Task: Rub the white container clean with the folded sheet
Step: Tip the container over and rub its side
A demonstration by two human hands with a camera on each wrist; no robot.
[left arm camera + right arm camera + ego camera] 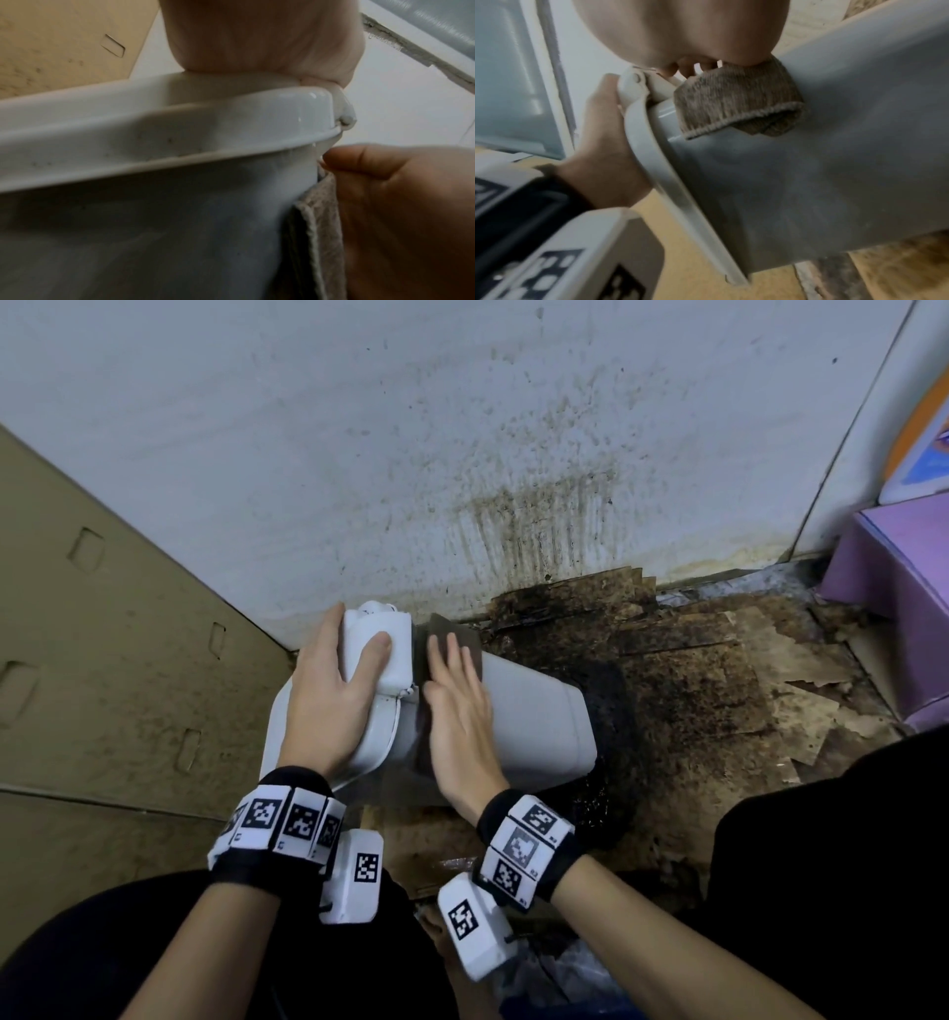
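The white container (534, 711) lies on its side on the floor, its lid (377, 624) pointing to the far left. My left hand (328, 695) grips the lid end, thumb on top and fingers curled round the far side. My right hand (462, 716) lies flat with straight fingers on the folded brown sheet (436, 629), pressing it on the container's upper side just behind the lid rim. In the right wrist view the folded sheet (736, 105) sticks out from under my palm against the grey-white wall of the container (834, 162). The left wrist view shows the sheet's edge (323, 223) beside the rim (205, 125).
A brown cardboard box (102, 634) stands close on the left. A stained white wall (359, 428) rises right behind the container. Dirty, dark-spotted cardboard sheets (693, 690) cover the floor to the right, and a purple box (893, 588) sits at the far right.
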